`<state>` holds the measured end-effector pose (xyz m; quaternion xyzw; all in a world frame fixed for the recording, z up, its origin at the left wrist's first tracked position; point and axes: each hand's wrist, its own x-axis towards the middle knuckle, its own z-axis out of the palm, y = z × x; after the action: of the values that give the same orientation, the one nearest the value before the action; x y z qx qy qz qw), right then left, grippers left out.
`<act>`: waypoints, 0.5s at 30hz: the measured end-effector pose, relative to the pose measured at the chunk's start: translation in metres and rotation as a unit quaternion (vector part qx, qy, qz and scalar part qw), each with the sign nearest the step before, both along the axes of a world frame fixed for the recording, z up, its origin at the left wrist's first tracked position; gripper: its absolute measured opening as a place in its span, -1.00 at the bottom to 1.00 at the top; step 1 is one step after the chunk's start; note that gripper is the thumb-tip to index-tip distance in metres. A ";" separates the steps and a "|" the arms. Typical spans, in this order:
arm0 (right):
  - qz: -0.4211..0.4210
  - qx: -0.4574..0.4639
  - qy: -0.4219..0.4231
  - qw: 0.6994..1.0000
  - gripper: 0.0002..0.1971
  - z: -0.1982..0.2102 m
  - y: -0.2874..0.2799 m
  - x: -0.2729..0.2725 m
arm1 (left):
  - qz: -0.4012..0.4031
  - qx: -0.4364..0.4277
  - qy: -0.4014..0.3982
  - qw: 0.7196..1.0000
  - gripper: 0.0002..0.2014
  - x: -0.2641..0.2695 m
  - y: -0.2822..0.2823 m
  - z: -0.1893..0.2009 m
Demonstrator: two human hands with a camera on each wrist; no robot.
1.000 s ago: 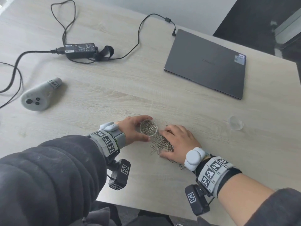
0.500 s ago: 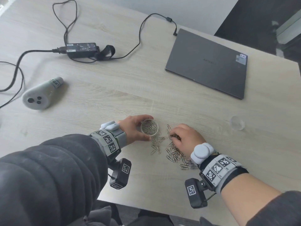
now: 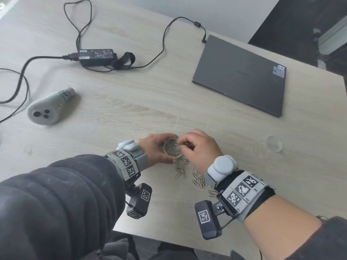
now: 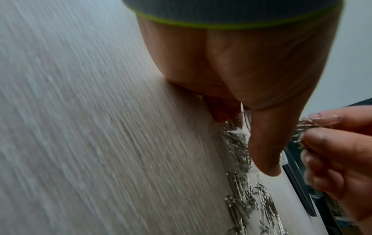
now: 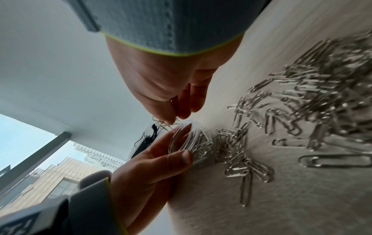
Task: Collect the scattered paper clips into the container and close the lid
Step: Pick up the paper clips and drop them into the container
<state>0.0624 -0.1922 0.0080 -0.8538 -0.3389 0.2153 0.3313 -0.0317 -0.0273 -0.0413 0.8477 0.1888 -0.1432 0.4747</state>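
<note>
Change: since half a second ago the right hand (image 3: 201, 151) has lifted off the loose paper clips (image 3: 189, 172) and come over to the container (image 3: 172, 148), with a small bunch of clips (image 3: 185, 145) now in its fingertips.
Open room: the table (image 3: 131, 102) has bare wood left of the left hand (image 3: 155, 150) and between the hands and the closed laptop (image 3: 242, 76); the near edge runs just below both wrists.
Right hand grip: thumb and fingers are pinched together on the bunch of clips, held at the rim of the container; the other fingers are curled under.
Left hand grip: thumb and fingers curl round the wall of the container and hold it on the table.
Container: small, round, clear and uncovered, sitting on the table, with a tangle of clips already inside.
Loose paper clips: spread on the wood just beside the container, on its near right side, and running under the right wrist.
Lid (image 3: 273, 143): a small clear disc, lying flat on the table well apart to the right, near the right edge.
Other things: a power adapter (image 3: 96, 56) with its cable lies at the far left, and a grey controller (image 3: 49, 106) sits at the left, well apart from the hands.
</note>
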 end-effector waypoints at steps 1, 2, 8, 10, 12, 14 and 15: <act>0.010 -0.009 -0.002 1.000 -0.87 -0.001 0.005 -0.002 | -0.004 0.000 0.001 1.000 -0.32 0.000 0.000 0.000; 0.017 -0.022 -0.003 1.000 -0.86 -0.002 0.009 -0.003 | -0.008 -0.001 -0.002 1.000 -0.31 0.000 0.000 0.000; 0.027 -0.055 0.012 0.998 -0.82 -0.003 0.014 -0.005 | -0.029 0.000 0.000 1.000 -0.31 0.000 0.004 0.002; 0.017 -0.036 0.010 0.999 -0.83 -0.002 0.007 -0.001 | -0.023 -0.007 0.004 1.000 -0.32 0.000 0.003 0.002; -0.013 -0.024 -0.007 1.000 -0.81 -0.002 -0.004 0.006 | -0.014 -0.008 0.003 1.000 -0.29 0.000 0.003 0.002; -0.069 -0.031 -0.014 0.997 -0.76 -0.005 -0.020 0.016 | -0.013 -0.008 0.003 1.000 -0.28 0.000 0.003 0.002; -0.098 -0.042 -0.010 0.994 -0.73 -0.007 -0.030 0.020 | -0.014 -0.011 0.006 1.000 -0.28 0.000 0.003 0.002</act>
<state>0.0822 -0.2223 0.0007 -0.8984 -0.2474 0.1871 0.3109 -0.0314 -0.0242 -0.0393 0.8443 0.1779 -0.1570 0.4806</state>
